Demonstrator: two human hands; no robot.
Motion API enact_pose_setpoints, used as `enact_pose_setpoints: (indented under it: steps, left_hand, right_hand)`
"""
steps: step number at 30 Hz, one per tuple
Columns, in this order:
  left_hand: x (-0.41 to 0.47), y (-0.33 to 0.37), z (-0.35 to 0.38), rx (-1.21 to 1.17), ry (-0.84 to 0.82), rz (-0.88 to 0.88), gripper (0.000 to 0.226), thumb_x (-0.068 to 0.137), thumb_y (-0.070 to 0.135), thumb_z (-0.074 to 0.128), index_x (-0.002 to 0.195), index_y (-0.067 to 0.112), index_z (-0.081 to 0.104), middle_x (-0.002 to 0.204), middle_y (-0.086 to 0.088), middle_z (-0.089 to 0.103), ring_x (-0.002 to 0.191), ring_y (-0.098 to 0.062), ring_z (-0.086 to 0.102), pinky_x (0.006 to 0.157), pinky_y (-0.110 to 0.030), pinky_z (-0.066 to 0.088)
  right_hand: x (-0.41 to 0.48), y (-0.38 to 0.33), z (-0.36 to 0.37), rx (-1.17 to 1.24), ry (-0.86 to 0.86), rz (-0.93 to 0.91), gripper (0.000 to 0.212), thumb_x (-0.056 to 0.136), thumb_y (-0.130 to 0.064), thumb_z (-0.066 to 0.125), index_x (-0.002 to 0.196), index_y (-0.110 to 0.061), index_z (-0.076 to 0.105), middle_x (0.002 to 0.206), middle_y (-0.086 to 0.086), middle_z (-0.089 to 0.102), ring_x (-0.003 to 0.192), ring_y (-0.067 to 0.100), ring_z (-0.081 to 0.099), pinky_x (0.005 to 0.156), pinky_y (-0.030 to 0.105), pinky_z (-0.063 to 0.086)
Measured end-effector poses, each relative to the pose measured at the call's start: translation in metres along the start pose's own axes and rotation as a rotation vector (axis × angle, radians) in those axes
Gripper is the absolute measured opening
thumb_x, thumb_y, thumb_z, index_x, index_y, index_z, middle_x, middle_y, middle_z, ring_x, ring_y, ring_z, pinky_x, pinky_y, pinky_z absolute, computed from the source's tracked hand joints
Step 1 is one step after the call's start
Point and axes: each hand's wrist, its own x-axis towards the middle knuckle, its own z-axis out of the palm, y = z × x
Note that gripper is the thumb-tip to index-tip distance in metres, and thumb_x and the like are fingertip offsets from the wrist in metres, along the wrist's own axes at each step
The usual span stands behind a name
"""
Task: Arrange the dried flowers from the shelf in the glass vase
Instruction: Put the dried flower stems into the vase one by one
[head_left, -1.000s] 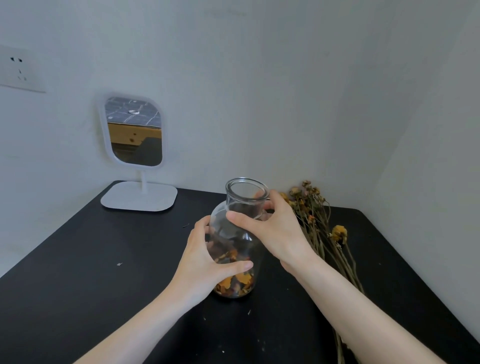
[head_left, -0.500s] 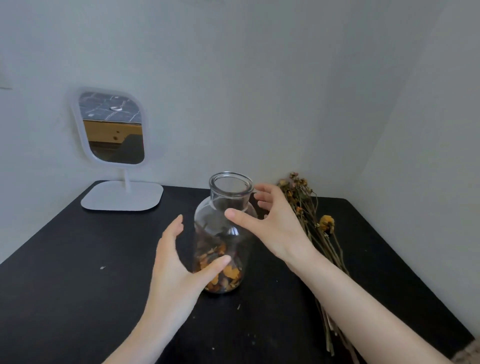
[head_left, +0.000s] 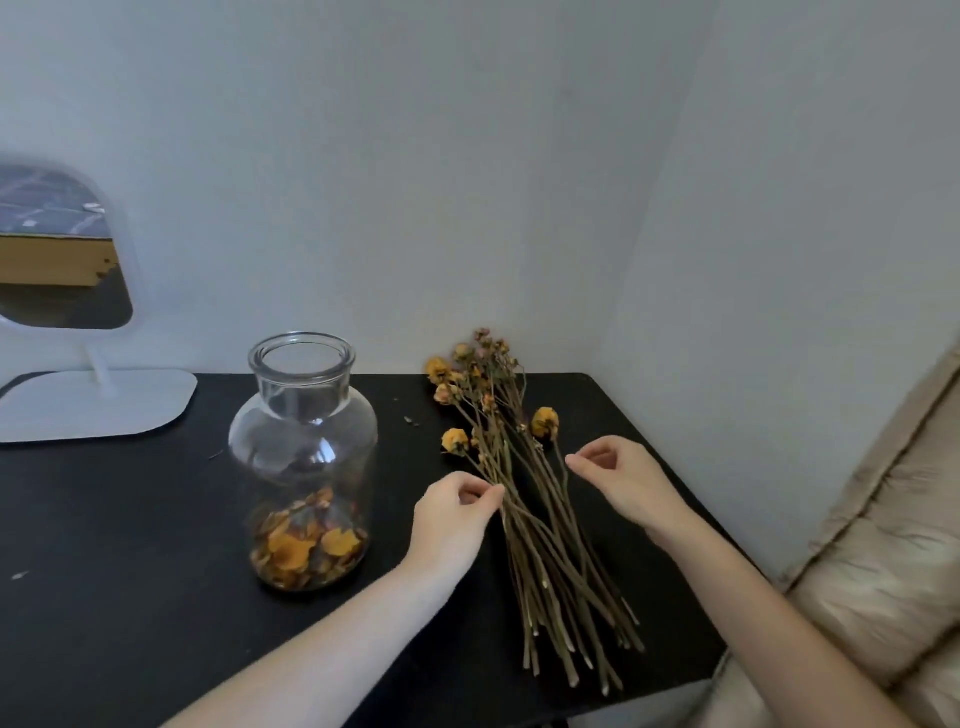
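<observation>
Nearest me, both bare forearms come in from the bottom edge of the frame over the black counter (head_left: 130, 519). At the lower right, off the counter's edge, sits a beige padded cushion (head_left: 883, 571).

The dried flowers (head_left: 540, 545) lie flat on the counter right of centre. Their cut ends fan out toward me and the stems run up and slightly left to the heads.

My left hand (head_left: 457, 514) is at the left edge of the bundle, about midway along the stems. Its grip is closed, with thumb and fingertips pinching a stem or two. My right hand (head_left: 623, 478) is at the right side of the bundle, a little higher in the frame. Its fingers are loosely curled and its grip is slack, with a gap between thumb and forefinger. I see nothing in it, and its forefinger tip is just beside a stem.

Left of the hands and apart from them, the glass vase (head_left: 304, 447) stands upright at centre left. Its mouth is open and orange petals (head_left: 306, 545) cover its bottom.

Farther back, the yellow-orange flower heads (head_left: 467, 374) reach almost to the pale wall (head_left: 467, 156). At the far left, a white stand mirror (head_left: 57, 260) rests on its flat base (head_left: 93, 405).
</observation>
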Motion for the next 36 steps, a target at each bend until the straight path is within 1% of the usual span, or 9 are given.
enact_pose_setpoints:
  steps: [4, 9, 16, 19, 22, 25, 29, 32, 36]
  left_hand:
    - [0.035, -0.002, 0.019, 0.181, 0.093, -0.115, 0.026, 0.086, 0.043, 0.060, 0.078, 0.018, 0.057, 0.082, 0.002, 0.060, 0.077, -0.014, 0.056, 0.064, -0.029, 0.042]
    - [0.048, -0.002, 0.021, 0.247, 0.098, -0.244, 0.053, 0.081, 0.040, 0.066, 0.042, 0.016, 0.040, 0.042, 0.004, 0.040, 0.043, -0.015, 0.044, 0.051, -0.026, 0.036]
    - [0.048, -0.004, 0.015, 0.051, 0.084, -0.329, 0.024, 0.083, 0.029, 0.068, 0.085, 0.005, 0.067, 0.069, -0.003, 0.054, 0.067, -0.019, 0.057, 0.059, -0.031, 0.044]
    - [0.045, 0.001, 0.010, 0.038, 0.111, -0.310, 0.022, 0.086, 0.028, 0.065, 0.085, 0.006, 0.069, 0.064, -0.006, 0.054, 0.083, -0.019, 0.054, 0.079, -0.045, 0.052]
    - [0.041, 0.006, 0.004, 0.029, 0.141, -0.256, 0.023, 0.088, 0.027, 0.062, 0.073, 0.010, 0.065, 0.054, 0.001, 0.040, 0.050, -0.012, 0.042, 0.058, -0.030, 0.041]
    - [0.038, 0.006, -0.001, -0.038, 0.178, -0.188, 0.024, 0.090, 0.026, 0.058, 0.082, 0.005, 0.064, 0.057, 0.001, 0.040, 0.051, -0.013, 0.034, 0.051, -0.025, 0.030]
    - [0.032, 0.015, -0.005, -0.122, 0.160, -0.059, 0.024, 0.092, 0.026, 0.054, 0.090, 0.003, 0.062, 0.063, 0.001, 0.044, 0.058, -0.013, 0.039, 0.060, -0.030, 0.035]
    - [0.028, 0.025, -0.008, -0.134, 0.148, 0.040, 0.021, 0.093, 0.026, 0.052, 0.090, 0.007, 0.062, 0.065, 0.002, 0.047, 0.061, -0.012, 0.042, 0.065, -0.031, 0.038]
    - [0.020, 0.042, -0.014, -0.181, 0.118, 0.137, 0.018, 0.094, 0.021, 0.051, 0.088, 0.008, 0.061, 0.060, 0.003, 0.048, 0.051, -0.007, 0.043, 0.049, -0.020, 0.038]
  right_hand:
    - [0.008, 0.004, 0.001, -0.112, -0.078, -0.010, 0.022, 0.085, -0.030, 0.063, 0.103, -0.017, 0.062, 0.093, -0.006, 0.059, 0.084, 0.004, 0.053, 0.064, 0.015, 0.039]
    - [0.012, -0.007, 0.010, -0.155, -0.072, -0.090, 0.020, 0.084, -0.030, 0.064, 0.098, -0.016, 0.064, 0.085, -0.005, 0.061, 0.078, 0.005, 0.056, 0.061, 0.015, 0.040]
    - [0.013, -0.033, 0.031, -0.262, -0.196, -0.178, 0.015, 0.084, -0.034, 0.064, 0.084, -0.019, 0.066, 0.063, -0.010, 0.055, 0.063, 0.003, 0.053, 0.062, 0.019, 0.044]
    - [0.014, -0.039, 0.037, -0.320, -0.232, -0.134, 0.016, 0.084, -0.034, 0.064, 0.080, -0.018, 0.065, 0.065, -0.007, 0.057, 0.068, 0.009, 0.058, 0.072, 0.028, 0.051]
    - [0.015, -0.041, 0.040, -0.360, -0.269, -0.063, 0.017, 0.082, -0.031, 0.067, 0.081, -0.014, 0.068, 0.071, -0.003, 0.061, 0.076, 0.015, 0.063, 0.078, 0.031, 0.054]
    - [0.015, -0.043, 0.042, -0.383, -0.269, -0.012, 0.023, 0.083, -0.029, 0.066, 0.086, -0.006, 0.071, 0.076, 0.004, 0.065, 0.081, 0.020, 0.066, 0.081, 0.035, 0.055]
    - [0.015, -0.047, 0.042, -0.368, -0.257, 0.005, 0.024, 0.085, -0.026, 0.062, 0.083, -0.004, 0.070, 0.076, 0.006, 0.063, 0.073, 0.018, 0.061, 0.084, 0.038, 0.055]
    - [0.015, -0.050, 0.036, -0.293, -0.227, -0.011, 0.026, 0.086, -0.025, 0.060, 0.091, -0.003, 0.071, 0.078, 0.006, 0.064, 0.073, 0.016, 0.061, 0.079, 0.033, 0.053]
    - [0.012, -0.058, 0.019, -0.232, -0.191, -0.087, 0.019, 0.086, -0.027, 0.060, 0.081, -0.012, 0.071, 0.077, 0.005, 0.067, 0.069, 0.009, 0.061, 0.061, 0.020, 0.047]
